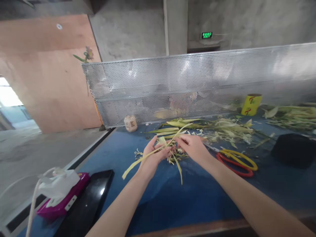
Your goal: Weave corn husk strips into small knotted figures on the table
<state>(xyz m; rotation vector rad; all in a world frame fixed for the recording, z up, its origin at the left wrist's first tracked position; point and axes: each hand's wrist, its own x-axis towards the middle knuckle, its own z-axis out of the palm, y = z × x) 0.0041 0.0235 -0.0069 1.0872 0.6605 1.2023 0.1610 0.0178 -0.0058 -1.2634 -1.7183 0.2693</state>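
Note:
My left hand [153, 156] is closed round a long pale green leaf strip [140, 160], whose flat end sticks out past the wrist. Close on the right, my right hand [193, 146] pinches the strips where they cross between both hands. One narrow strip [179, 169] hangs down from the crossing. Curled plant scraps [172, 160] lie just below my fingers. Beyond the hands are longer green leaves [181, 123] and a loose heap of pale shreds [225, 130]. Scissors [234, 159] with red and yellow handles rest right of my right hand.
A perforated metal screen [148, 85] borders the blue table [187, 197] at the back. On it stand a yellow roll [251, 104] and a small whitish lump [130, 123]. A dark object [295, 149] sits right. Left lie a black tablet-like slab [86, 204] and a purple box [65, 200].

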